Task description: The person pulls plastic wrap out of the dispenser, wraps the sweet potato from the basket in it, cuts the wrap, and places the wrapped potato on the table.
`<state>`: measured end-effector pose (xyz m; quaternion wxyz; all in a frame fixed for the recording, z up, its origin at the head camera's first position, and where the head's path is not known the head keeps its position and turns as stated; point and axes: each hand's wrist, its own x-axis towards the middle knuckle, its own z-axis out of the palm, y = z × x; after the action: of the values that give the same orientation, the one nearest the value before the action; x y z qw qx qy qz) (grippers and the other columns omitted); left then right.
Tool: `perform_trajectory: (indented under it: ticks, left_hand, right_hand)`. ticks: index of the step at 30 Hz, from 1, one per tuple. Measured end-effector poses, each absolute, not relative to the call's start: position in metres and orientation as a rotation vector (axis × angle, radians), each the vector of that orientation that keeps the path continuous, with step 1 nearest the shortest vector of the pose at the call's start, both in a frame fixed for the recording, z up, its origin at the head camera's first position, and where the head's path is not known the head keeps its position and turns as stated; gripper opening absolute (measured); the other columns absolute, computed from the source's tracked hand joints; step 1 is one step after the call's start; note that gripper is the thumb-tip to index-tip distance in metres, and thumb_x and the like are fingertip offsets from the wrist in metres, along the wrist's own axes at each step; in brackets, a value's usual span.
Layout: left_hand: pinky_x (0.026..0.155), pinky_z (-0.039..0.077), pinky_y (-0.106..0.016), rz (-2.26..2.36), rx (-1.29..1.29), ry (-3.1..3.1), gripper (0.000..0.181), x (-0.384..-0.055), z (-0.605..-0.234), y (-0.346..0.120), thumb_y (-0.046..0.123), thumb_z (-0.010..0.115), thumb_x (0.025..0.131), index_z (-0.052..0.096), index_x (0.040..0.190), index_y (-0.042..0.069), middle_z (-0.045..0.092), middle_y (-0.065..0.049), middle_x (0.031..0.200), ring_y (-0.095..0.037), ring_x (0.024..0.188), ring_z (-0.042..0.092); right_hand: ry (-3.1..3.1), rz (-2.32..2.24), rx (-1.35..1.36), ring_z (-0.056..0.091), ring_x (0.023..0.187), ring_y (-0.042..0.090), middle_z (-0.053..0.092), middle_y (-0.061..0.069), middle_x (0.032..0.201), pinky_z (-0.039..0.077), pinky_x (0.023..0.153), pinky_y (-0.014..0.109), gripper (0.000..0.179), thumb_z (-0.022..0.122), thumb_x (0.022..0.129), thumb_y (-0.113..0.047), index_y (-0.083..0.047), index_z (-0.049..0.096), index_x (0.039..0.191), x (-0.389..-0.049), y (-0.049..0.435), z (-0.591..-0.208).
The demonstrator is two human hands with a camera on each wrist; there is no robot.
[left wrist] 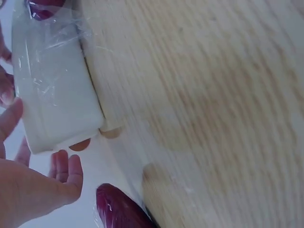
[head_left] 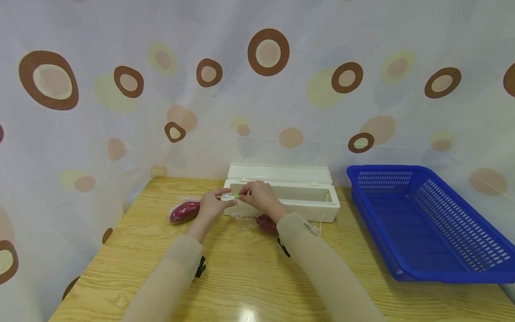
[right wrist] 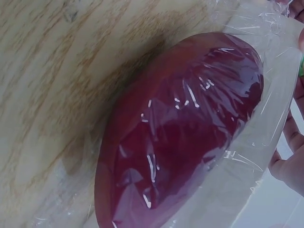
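A white cling film box [head_left: 277, 211] with a raised lid stands at the back of the table. At its left end, my left hand [head_left: 210, 206] holds the front rim between thumb and forefinger; its other fingers [left wrist: 75, 171] hang off the box. My right hand [head_left: 259, 195] pinches a small green slider [head_left: 236, 197] on that rim, close by the left thumb. Below the right wrist lies a smooth, purple-red oblong like an eggplant [right wrist: 183, 128], under clear film that reaches up to the box. A similar wrapped one [head_left: 185, 211] lies left of the left hand.
A large blue plastic basket [head_left: 402, 264] takes up the table's right side. The wooden table [head_left: 237, 286] runs back to a patterned curtain [head_left: 225, 112], which also hangs along the left side.
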<state>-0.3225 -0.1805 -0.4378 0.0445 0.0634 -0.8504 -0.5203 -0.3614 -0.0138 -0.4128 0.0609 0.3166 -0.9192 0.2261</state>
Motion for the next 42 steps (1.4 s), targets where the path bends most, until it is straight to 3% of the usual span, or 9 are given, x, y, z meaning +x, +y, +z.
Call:
perform_trajectory:
  ticks: [4, 8, 11, 18, 42]
  left_hand:
    - [0.102, 0.037, -0.052, -1.523, 0.020, -2.651, 0.044, -0.326, -0.440, -0.187, 0.027, 0.076, 0.080, 0.064, 0.119, 0.010, 0.043, -0.016, 0.140, -0.035, 0.127, 0.040]
    - [0.108, 0.024, -0.060, -1.514, -0.132, -2.710, 0.037, -0.329, -0.442, -0.193, 0.027, 0.071, 0.085, 0.062, 0.117, 0.010, 0.030, -0.019, 0.146, -0.039, 0.136, 0.025]
    - [0.105, 0.030, -0.058, -1.514, -0.173, -2.738, 0.032, -0.332, -0.444, -0.196, 0.029, 0.069, 0.087, 0.063, 0.112, 0.011, 0.027, -0.018, 0.149, -0.040, 0.136, 0.027]
    - [0.096, 0.044, -0.049, -1.570, -0.162, -2.671, 0.027, -0.338, -0.447, -0.197, 0.024, 0.072, 0.084, 0.066, 0.104, 0.006, 0.036, -0.017, 0.145, -0.039, 0.128, 0.039]
    - [0.102, 0.037, -0.053, -1.450, -0.099, -2.698, 0.024, -0.335, -0.441, -0.192, 0.021, 0.073, 0.083, 0.068, 0.100, 0.005, 0.042, -0.019, 0.142, -0.039, 0.130, 0.038]
  right_hand:
    - [-2.785, 0.683, 0.962, 0.064, 0.079, 0.014, 0.071, -0.002, 0.089, 0.051, 0.069, 0.031, 0.013, 0.067, 0.088, -0.025, -0.016, 0.074, 0.094, -0.362, -0.014, -0.414]
    - [-2.783, 0.694, 0.968, 0.063, 0.079, 0.014, 0.071, -0.002, 0.089, 0.051, 0.069, 0.029, 0.014, 0.066, 0.089, -0.025, -0.016, 0.074, 0.095, -0.364, -0.014, -0.416]
    - [-2.774, 0.703, 0.973, 0.063, 0.078, 0.013, 0.071, -0.002, 0.089, 0.051, 0.068, 0.029, 0.014, 0.066, 0.089, -0.025, -0.015, 0.074, 0.095, -0.365, -0.014, -0.417]
    - [-2.768, 0.674, 0.987, 0.064, 0.083, 0.015, 0.071, -0.004, 0.088, 0.051, 0.072, 0.032, 0.013, 0.066, 0.089, -0.025, -0.017, 0.074, 0.094, -0.364, -0.012, -0.414]
    - [-2.760, 0.482, 1.019, 0.061, 0.088, 0.016, 0.070, -0.006, 0.092, 0.046, 0.081, 0.045, 0.014, 0.065, 0.090, -0.027, -0.018, 0.074, 0.096, -0.362, -0.011, -0.413]
